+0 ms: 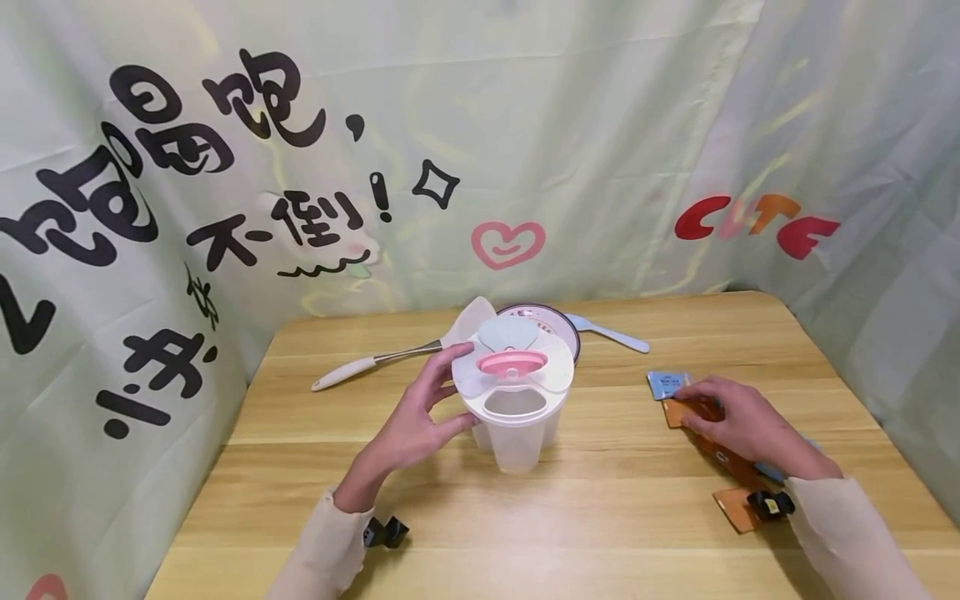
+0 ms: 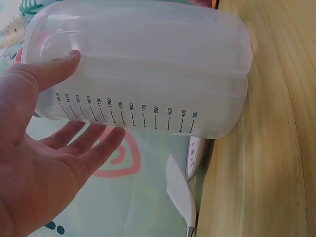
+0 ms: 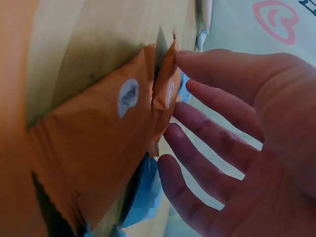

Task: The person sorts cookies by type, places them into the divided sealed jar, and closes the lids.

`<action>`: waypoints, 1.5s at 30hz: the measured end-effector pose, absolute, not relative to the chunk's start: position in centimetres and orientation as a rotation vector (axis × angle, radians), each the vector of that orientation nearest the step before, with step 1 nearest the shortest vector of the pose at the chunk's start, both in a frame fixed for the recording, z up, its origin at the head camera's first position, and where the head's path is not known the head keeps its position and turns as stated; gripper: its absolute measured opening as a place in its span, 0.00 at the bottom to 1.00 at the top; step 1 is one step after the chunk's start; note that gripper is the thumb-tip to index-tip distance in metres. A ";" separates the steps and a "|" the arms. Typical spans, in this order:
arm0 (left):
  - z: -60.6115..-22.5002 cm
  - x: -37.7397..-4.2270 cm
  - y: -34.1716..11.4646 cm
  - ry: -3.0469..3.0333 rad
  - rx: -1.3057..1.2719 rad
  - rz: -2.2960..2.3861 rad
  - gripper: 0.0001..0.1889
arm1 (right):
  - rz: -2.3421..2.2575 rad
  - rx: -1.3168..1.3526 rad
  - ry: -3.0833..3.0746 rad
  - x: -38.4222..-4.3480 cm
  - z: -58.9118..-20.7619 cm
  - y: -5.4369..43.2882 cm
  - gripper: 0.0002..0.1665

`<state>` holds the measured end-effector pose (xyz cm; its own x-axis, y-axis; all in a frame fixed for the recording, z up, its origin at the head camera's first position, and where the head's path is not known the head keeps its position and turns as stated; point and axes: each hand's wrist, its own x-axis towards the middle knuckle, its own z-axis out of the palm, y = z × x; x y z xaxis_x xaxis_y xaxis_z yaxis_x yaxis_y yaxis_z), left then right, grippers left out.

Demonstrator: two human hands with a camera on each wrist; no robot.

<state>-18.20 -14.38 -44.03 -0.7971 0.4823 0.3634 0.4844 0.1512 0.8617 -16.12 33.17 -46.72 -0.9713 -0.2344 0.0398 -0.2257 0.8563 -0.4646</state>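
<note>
A translucent plastic measuring jug [image 1: 517, 442] stands upright at the middle of the table, with a white lid bearing a pink part and an oval opening. Volume marks run along its wall in the left wrist view. My left hand [image 1: 416, 417] holds the jug from its left side, thumb on the near wall and fingers round the far side. On the right, my right hand [image 1: 738, 421] is over a row of orange packets [image 3: 94, 143], fingers spread and loosely bent. Its thumb tip is right at the edge of the farther orange packet [image 3: 165, 86]. A blue packet [image 1: 667, 384] lies just beyond.
Behind the jug are a rimmed plate [image 1: 566, 325] and a light-blue spatula [image 1: 618, 337]. A white spatula [image 1: 352, 374] with a metal shaft lies left of them. Another orange packet [image 1: 735, 510] sits near my right wrist. A printed curtain [image 1: 585, 167] hangs along the table's back edge.
</note>
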 end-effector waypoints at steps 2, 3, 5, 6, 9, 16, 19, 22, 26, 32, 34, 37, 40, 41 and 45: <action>-44.0 -18.2 -14.3 -2.381 -1.002 -1.790 0.49 | -0.750 -0.370 3.006 -16.1 -46.8 33.2 0.21; -44.0 -18.1 -14.3 -2.380 -1.003 -1.792 0.49 | -0.750 -0.368 3.004 -16.1 -46.8 33.2 0.21; -44.0 -18.1 -14.2 -2.380 -1.001 -1.794 0.49 | -0.747 -0.369 2.997 -16.2 -46.8 33.2 0.22; -44.0 -18.0 -14.2 -2.381 -1.001 -1.795 0.49 | -0.748 -0.371 2.991 -16.2 -46.8 33.2 0.22; -44.1 -18.0 -14.3 -2.381 -1.000 -1.800 0.49 | -0.748 -0.378 2.969 -16.5 -46.7 33.1 0.23; -44.0 -18.3 -14.3 -2.372 -1.009 -1.810 0.50 | -0.715 -0.386 2.959 -17.2 -46.6 32.8 0.25; -44.0 -18.3 -14.3 -2.376 -1.008 -1.813 0.50 | -0.702 -0.396 2.968 -17.4 -46.6 32.7 0.24; -44.0 -18.3 -14.3 -2.379 -1.001 -1.818 0.49 | -0.695 -0.393 2.957 -17.5 -46.5 32.7 0.23; -43.7 -18.2 -14.2 -2.387 -0.992 -1.823 0.49 | -0.719 -0.378 2.930 -17.5 -46.1 32.6 0.20; -43.6 -18.1 -14.2 -2.396 -0.973 -1.835 0.48 | -0.762 -0.396 2.957 -17.4 -45.1 32.2 0.10; -43.7 -18.1 -14.2 -2.388 -0.981 -1.831 0.48 | -0.772 -0.409 2.987 -17.3 -44.8 32.3 0.08; -43.8 -18.1 -14.2 -2.387 -0.987 -1.822 0.48 | -0.796 -0.426 3.025 -17.2 -44.4 32.4 0.05; -43.8 -18.1 -14.2 -2.391 -0.986 -1.816 0.49 | -0.853 -0.428 3.046 -17.0 -44.1 32.3 0.05; -43.8 -18.1 -14.2 -2.393 -0.984 -1.815 0.49 | -0.883 -0.428 3.049 -17.0 -44.0 32.2 0.04; -43.7 -18.1 -14.2 -2.392 -0.980 -1.814 0.49 | -1.018 -0.425 3.056 -17.1 -43.6 31.7 0.04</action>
